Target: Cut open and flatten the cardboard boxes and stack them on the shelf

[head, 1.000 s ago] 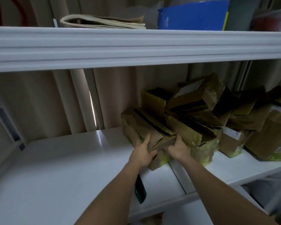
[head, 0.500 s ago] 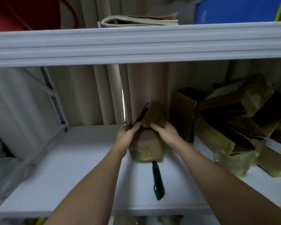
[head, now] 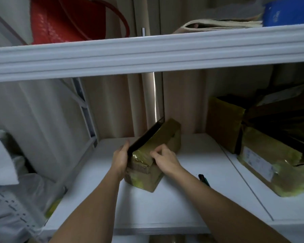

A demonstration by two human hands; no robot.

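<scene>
The small brown cardboard box wrapped in yellowish-green tape [head: 152, 160] sits on the white lower shelf board [head: 191, 199], left of centre and well apart from the rest of the boxes. One dark-lined flap stands raised at an angle along its left side.

The left hand [head: 120, 159] holds the box's near left edge, thumb against the base of the raised flap and fingers hidden behind it. The right hand [head: 165, 159] pinches the taped near end on top of the box, fingertips curled onto the tape. Both hands are closed on the box; neither holds a tool.

Step in hand, as judged: opening and positioning one box before cutting. The box is not yet flattened. The taped seams appear intact at the near end, so the next move probably calls for freeing the right hand to take the green-and-black utility knife [head: 204, 180], which lies on the shelf just right of the right forearm, while the left hand steadies the box.

To the right, the pile of crumpled taped cardboard boxes [head: 263, 142] awaits processing. On the white upper shelf [head: 147, 55] lie a red bag [head: 68, 20], a stack of folded papers [head: 221, 25] and a blue container [head: 288, 13].

Change from half a second earlier: the box has been carried further left of the pile and turned, so that its length now runs away from the viewer. The right hand has shifted from the upper edge to the taped near end. The knife, formerly in front of the box, now lies to its right, partly hidden by the forearm.
</scene>
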